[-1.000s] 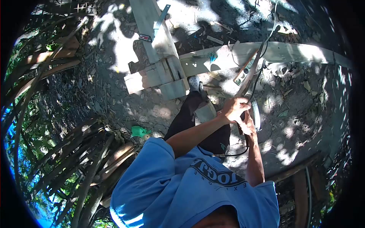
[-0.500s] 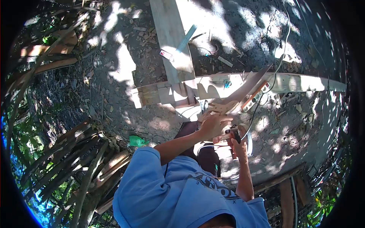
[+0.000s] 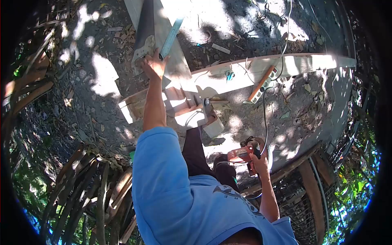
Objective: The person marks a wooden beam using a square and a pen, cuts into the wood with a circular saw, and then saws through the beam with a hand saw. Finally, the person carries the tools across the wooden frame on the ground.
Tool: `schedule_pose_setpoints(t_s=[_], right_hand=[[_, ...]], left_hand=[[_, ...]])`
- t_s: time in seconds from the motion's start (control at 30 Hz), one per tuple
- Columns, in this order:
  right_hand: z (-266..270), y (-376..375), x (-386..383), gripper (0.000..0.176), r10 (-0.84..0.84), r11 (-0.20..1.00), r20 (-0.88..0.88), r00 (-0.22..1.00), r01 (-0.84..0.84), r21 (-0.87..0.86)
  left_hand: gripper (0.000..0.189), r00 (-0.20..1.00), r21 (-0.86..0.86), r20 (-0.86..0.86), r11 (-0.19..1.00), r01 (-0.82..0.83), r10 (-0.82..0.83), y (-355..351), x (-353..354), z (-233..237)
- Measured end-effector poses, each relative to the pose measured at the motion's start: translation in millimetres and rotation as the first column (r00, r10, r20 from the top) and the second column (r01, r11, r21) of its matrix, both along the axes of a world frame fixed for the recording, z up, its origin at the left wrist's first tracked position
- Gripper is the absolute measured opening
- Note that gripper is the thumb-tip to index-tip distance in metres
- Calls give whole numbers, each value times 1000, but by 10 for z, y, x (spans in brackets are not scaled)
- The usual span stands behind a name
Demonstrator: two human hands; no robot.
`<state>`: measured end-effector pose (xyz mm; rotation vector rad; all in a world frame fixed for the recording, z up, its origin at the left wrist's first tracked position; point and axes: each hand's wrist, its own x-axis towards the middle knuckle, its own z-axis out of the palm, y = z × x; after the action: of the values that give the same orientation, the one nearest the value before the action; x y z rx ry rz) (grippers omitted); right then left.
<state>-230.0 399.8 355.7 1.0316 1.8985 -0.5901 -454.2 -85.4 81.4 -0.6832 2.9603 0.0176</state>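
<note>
Leftward, open ground (image 3: 87, 106) flanks the plank (image 3: 176, 61) and saw (image 3: 146, 26).

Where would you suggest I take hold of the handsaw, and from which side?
The handsaw is probably best gripped by its pale handle, coming from the near side, where the left hand is: the handle forms the near end, and the long dark blade points away.

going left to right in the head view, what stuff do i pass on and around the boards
saw → square → scissors → power strip
</note>
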Motion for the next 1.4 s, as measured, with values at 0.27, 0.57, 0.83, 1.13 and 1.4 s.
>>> schedule_pose_setpoints(t_s=[0.27, 0.57, 0.83, 1.13, 1.4], right_hand=[[96, 31, 194, 53, 109, 993, -41, 993, -110, -29], [47, 290, 421, 53, 253, 934, -430, 867, -334, -125], [-6, 985, 428, 55, 307, 877, -371, 877, -412, -249], [-555, 1784, 446, 57, 392, 808, -440, 808, -531, -255], [-522, 2084, 254, 57, 379, 842, -412, 829, -493, -218]], left_hand=[[50, 997, 49, -75, 998, -27, 31, -40, -53, -749], [46, 976, 406, 53, 888, -216, 213, 333, 46, 260], [23, 925, 902, -141, 430, -26, 353, 401, 713, 941], [37, 861, 617, -256, 760, -204, 439, 1793, 1471, 1419], [38, 921, 604, -233, 788, -115, 313, 1838, 1361, 1647]])
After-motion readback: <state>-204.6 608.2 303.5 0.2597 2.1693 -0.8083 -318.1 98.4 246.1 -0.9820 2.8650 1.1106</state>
